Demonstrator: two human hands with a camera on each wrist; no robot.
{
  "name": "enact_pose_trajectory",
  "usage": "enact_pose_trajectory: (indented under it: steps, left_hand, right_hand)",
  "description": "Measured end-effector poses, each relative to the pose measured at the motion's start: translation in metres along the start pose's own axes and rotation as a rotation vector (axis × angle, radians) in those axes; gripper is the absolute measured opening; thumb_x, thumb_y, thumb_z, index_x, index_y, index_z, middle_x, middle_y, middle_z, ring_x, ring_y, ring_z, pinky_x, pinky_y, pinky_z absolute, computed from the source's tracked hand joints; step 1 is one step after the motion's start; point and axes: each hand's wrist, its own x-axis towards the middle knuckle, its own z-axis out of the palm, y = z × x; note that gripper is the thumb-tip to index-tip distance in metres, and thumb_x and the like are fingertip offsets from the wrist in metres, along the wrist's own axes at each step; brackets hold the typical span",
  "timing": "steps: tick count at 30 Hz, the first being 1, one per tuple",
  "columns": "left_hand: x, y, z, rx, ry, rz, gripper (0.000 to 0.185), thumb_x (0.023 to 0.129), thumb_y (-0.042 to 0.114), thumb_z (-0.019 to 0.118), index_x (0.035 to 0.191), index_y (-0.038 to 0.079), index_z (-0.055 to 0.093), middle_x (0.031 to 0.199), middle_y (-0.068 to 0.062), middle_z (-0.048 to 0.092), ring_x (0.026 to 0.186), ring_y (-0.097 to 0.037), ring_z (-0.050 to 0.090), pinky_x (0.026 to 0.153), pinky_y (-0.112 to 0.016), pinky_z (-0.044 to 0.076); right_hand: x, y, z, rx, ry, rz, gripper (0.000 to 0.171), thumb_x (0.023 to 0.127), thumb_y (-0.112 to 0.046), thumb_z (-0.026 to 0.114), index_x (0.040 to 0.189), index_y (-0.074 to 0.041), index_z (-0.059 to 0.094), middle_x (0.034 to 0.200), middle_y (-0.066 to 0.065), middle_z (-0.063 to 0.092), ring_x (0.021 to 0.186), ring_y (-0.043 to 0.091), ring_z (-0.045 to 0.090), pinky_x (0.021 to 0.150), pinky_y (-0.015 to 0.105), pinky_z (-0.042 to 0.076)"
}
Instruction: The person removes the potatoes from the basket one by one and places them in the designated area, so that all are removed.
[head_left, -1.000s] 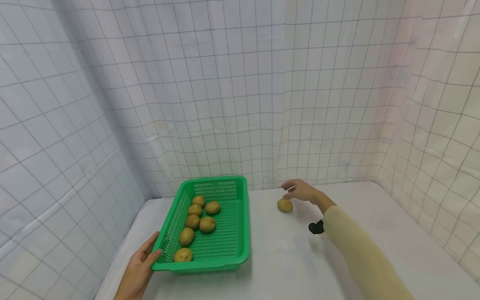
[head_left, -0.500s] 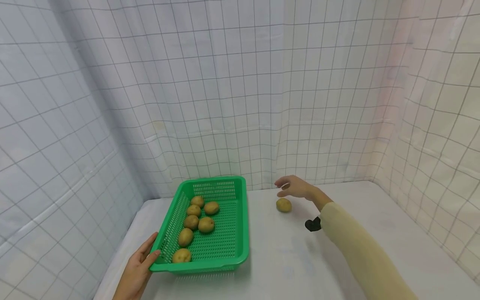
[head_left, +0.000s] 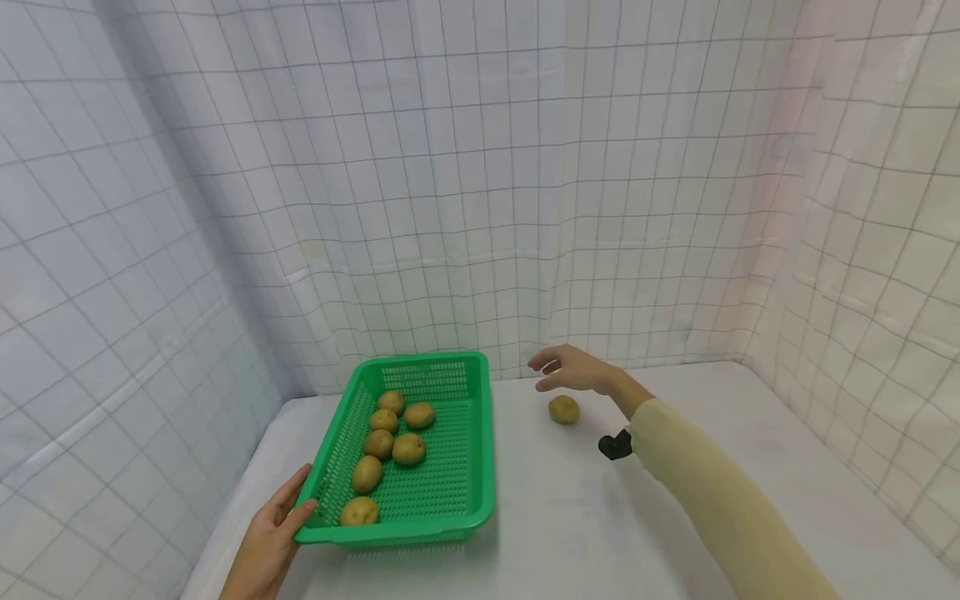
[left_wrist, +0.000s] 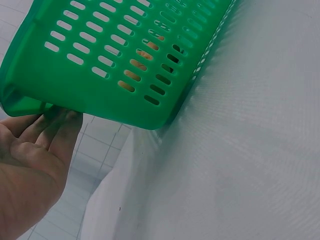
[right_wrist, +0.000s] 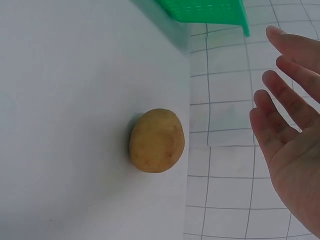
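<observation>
On a white table (head_left: pixel 570 533) enclosed by white curtains printed with a grid, a green slotted plastic basket (head_left: pixel 465 492) holds six potatoes (head_left: pixel 408 448). No brand, label or writing can be read on anything. At the basket's near left corner, the left hand (head_left: pixel 272 533) rests with straight fingers touching the basket's rim and wall. To the right of the basket, a single loose potato (head_left: pixel 563 409) lies on the table, well apart from it. The right hand (head_left: pixel 572 369) hovers just above and behind this potato, fingers spread and relaxed, holding nothing. One second ago this hand was right at the potato; it has since lifted away toward the basket, while the potato has stayed put.
</observation>
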Motion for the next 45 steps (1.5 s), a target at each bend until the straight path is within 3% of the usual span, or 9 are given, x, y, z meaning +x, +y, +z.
enact_pose_trajectory:
  steps: [2,7,19,27,34,41,45]
  left_hand:
    - [0.0,0.0,0.0,-0.001,-0.002,0.009,0.075,0.112,0.017,0.051,0.163,-0.005,0.002,0.167,-0.028,-0.002,0.143,-0.006,0.03,0.099,-0.015,0.045]
    - [0.0,0.0,0.0,-0.019,-0.014,0.033,0.075,0.111,0.014,0.051,0.162,-0.008,0.001,0.166,-0.031,-0.003,0.12,0.016,0.043,0.099,-0.015,0.046]
    - [0.001,0.001,0.001,-0.014,-0.007,0.026,0.075,0.111,0.014,0.051,0.162,-0.007,0.001,0.166,-0.03,-0.002,0.12,0.016,0.045,0.098,-0.016,0.047]
    - [0.002,0.0,0.0,-0.014,0.001,0.019,0.075,0.111,0.014,0.051,0.162,-0.007,0.001,0.166,-0.031,-0.002,0.118,0.017,0.044,0.097,-0.015,0.048]
    - [0.002,-0.001,0.001,-0.013,-0.003,0.023,0.075,0.111,0.014,0.052,0.162,-0.007,0.001,0.166,-0.03,-0.003,0.119,0.017,0.044,0.098,-0.015,0.047]
    - [0.002,-0.002,0.0,-0.004,-0.001,0.016,0.075,0.111,0.016,0.052,0.163,-0.006,0.001,0.166,-0.029,-0.005,0.121,0.019,0.04,0.098,-0.012,0.045]
    - [0.002,-0.002,0.0,0.0,-0.003,0.015,0.075,0.111,0.016,0.052,0.162,-0.007,0.001,0.166,-0.029,-0.004,0.119,0.02,0.04,0.097,-0.012,0.045]
  right_hand:
    - [0.002,-0.007,0.002,0.0,-0.015,-0.014,0.047,0.096,-0.02,0.075,0.139,-0.007,0.062,0.139,0.009,0.06,0.134,0.037,0.05,0.109,0.051,0.045]
    - [0.007,-0.023,0.005,-0.009,-0.046,-0.053,0.046,0.096,-0.018,0.075,0.139,-0.007,0.063,0.139,0.008,0.06,0.135,0.038,0.049,0.109,0.05,0.046]
    - [0.019,-0.05,0.014,-0.025,-0.104,-0.124,0.047,0.094,-0.019,0.078,0.139,-0.012,0.063,0.138,0.001,0.06,0.131,0.027,0.053,0.102,0.036,0.051]
    - [0.027,-0.066,0.021,-0.036,-0.148,-0.181,0.052,0.095,-0.02,0.077,0.141,-0.002,0.06,0.143,0.014,0.058,0.131,0.03,0.054,0.104,0.037,0.05]
    - [0.034,-0.08,0.031,-0.045,-0.173,-0.21,0.047,0.095,-0.016,0.077,0.139,-0.008,0.063,0.141,0.005,0.06,0.13,0.028,0.055,0.102,0.033,0.051]
    - [0.042,-0.095,0.044,-0.087,-0.201,-0.229,0.047,0.095,-0.018,0.077,0.14,-0.01,0.063,0.139,0.0,0.061,0.125,0.021,0.057,0.099,0.028,0.051]
    - [0.044,-0.102,0.051,-0.095,-0.213,-0.245,0.047,0.095,-0.018,0.078,0.139,-0.009,0.064,0.138,0.001,0.062,0.126,0.023,0.057,0.098,0.028,0.051]
